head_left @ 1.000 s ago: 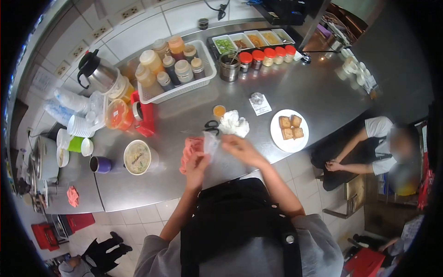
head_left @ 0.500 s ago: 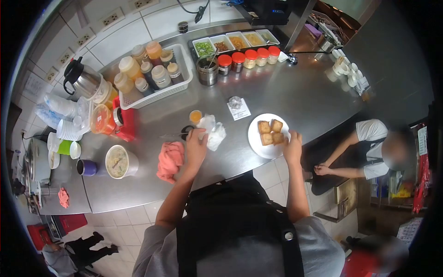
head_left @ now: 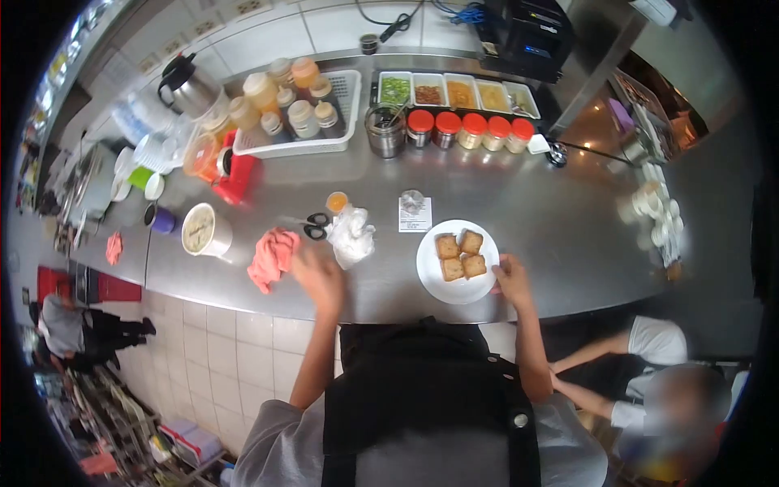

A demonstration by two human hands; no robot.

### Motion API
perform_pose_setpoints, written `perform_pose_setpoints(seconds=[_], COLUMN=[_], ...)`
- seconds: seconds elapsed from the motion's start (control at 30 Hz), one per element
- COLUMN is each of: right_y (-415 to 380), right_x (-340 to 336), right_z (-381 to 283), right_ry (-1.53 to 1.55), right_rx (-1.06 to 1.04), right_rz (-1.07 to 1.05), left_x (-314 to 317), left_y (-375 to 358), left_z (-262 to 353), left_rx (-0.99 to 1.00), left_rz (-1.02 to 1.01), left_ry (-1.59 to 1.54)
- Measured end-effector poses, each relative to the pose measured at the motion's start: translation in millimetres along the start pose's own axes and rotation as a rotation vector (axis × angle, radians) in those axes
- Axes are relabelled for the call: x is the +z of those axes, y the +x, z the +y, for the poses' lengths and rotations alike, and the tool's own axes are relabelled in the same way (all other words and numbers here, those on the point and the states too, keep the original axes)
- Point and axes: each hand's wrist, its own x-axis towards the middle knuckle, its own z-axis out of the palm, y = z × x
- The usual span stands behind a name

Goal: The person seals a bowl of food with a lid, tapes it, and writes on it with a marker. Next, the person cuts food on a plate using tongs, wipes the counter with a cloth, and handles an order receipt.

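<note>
My left hand (head_left: 319, 280) is smeared by motion beside a crumpled pink cloth (head_left: 274, 256); whether its fingers touch the cloth cannot be made out. My right hand (head_left: 514, 282) is at the right rim of a round white plate (head_left: 434, 288), fingers apart, and appears to touch the edge only lightly. Several browned, toast-like squares (head_left: 462, 256) sit grouped on this plate. Between my hands lies a crumpled white bundle (head_left: 351, 237), with black-handled scissors (head_left: 316, 226) and a small cup of orange sauce (head_left: 337, 202) close by.
A printed slip (head_left: 415, 219) lies behind the plate under a small clear lump. Further back stand red-lidded jars (head_left: 473, 131), a topping tray (head_left: 462, 91) and a white basket (head_left: 349, 134) of squeeze bottles. A tub (head_left: 217, 231) is at left. Another person's arms (head_left: 588, 398) show at right.
My left hand has left the white bundle and moved left towards the pink cloth. My right hand sits slightly further out from the plate. The whole view has shifted.
</note>
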Motion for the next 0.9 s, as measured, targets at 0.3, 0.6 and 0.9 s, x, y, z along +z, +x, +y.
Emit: perform_pose_setpoints(seconds=[0.3, 0.6, 0.9], right_y=[51, 46, 15], right_x=[-23, -17, 10], right_z=[-36, -33, -9], right_ry=[-0.135, -0.167, -0.048], right_rx=[-0.007, -0.029, -0.026], right_rz=[-0.294, -0.284, -0.113], left_x=[-50, -130, -96], left_y=[-9, 23, 29], left_z=[-147, -49, -3], left_rx=[-0.539, -0.659, -0.367], left_rz=[-0.181, 0.335, -0.004], left_ry=[0.088, -0.865, -0.644])
